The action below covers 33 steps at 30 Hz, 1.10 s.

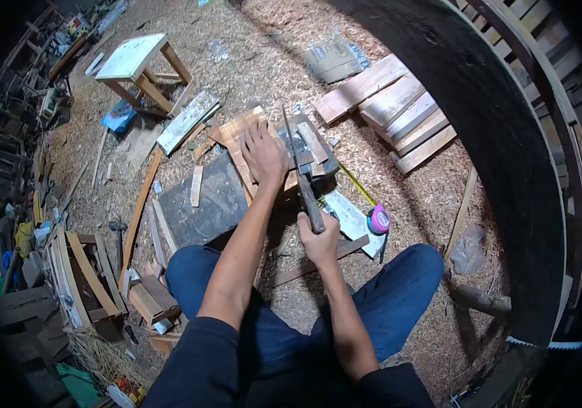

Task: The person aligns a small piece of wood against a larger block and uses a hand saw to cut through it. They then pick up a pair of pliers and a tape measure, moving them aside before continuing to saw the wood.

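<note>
My left hand point(264, 155) lies flat on a light brown wooden board point(235, 139), fingers stretched toward its far end. My right hand point(319, 239) is wrapped round the wooden handle of a handsaw point(310, 202). The saw's narrow blade, seen nearly edge-on, points away from me along the board's right edge, close beside my left hand. Beneath the board is a dark low work block point(213, 197). Small wood strips point(313, 143) lie on the block to the right of the blade.
A purple and teal tape measure point(379, 219), its yellow tape drawn out, rests by a white board point(349, 212). Stacked planks point(400, 109) are at the far right, a small stool point(134, 61) at the far left. Shavings cover the floor; a large dark curved timber point(508, 149) flanks the right.
</note>
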### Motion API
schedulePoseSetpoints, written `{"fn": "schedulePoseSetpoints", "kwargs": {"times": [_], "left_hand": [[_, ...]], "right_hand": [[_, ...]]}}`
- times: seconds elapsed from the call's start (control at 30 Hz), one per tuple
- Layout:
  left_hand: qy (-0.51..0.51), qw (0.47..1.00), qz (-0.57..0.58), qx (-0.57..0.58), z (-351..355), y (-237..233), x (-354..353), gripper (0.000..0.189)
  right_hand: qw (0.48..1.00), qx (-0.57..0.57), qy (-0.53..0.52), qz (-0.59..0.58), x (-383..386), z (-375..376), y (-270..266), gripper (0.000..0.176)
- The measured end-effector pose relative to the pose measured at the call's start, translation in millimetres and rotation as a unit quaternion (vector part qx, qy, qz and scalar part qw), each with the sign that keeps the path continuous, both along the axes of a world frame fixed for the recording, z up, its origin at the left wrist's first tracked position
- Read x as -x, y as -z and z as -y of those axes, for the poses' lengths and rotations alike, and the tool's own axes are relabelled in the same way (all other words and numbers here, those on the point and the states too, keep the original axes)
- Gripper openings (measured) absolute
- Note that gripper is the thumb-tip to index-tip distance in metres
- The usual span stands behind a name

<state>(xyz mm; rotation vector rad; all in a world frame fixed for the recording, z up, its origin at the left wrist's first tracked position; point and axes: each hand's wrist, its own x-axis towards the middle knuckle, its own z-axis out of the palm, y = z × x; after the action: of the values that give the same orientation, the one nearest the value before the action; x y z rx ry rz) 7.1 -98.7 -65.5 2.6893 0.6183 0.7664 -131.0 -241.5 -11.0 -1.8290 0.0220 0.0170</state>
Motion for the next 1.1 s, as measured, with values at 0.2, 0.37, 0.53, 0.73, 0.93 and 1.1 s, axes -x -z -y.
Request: {"fn": "schedulePoseSetpoints", "kwargs": {"times": [0.2, 0.37, 0.53, 0.73, 0.93, 1.1], "left_hand": [[0.172, 0.978, 0.030, 0.114, -16, -16, 43, 0.019], [0.262, 0.960, 0.029, 0.090, -30, -15, 96, 0.030], [0.269, 0.956, 0.031, 0.108, -35, -20, 98, 0.034], [0.326, 0.937, 0.001, 0.127, -28, -24, 103, 0.030], [0.322, 0.937, 0.012, 0.137, -22, -25, 106, 0.030], [0.320, 0.934, 0.020, 0.159, -25, -23, 104, 0.029]], "right_hand": [[0.999, 0.008, -0.019, 0.027, 4, 4, -7, 0.029], [0.999, -0.013, -0.039, 0.033, 18, -7, -6, 0.028], [0.999, 0.006, -0.034, 0.028, 22, -14, -1, 0.027], [0.999, 0.019, -0.018, 0.024, 48, 2, 7, 0.031], [0.999, 0.025, -0.030, -0.002, 47, 8, 3, 0.030], [0.998, 0.040, -0.044, 0.016, 40, 8, 0, 0.025]]}}
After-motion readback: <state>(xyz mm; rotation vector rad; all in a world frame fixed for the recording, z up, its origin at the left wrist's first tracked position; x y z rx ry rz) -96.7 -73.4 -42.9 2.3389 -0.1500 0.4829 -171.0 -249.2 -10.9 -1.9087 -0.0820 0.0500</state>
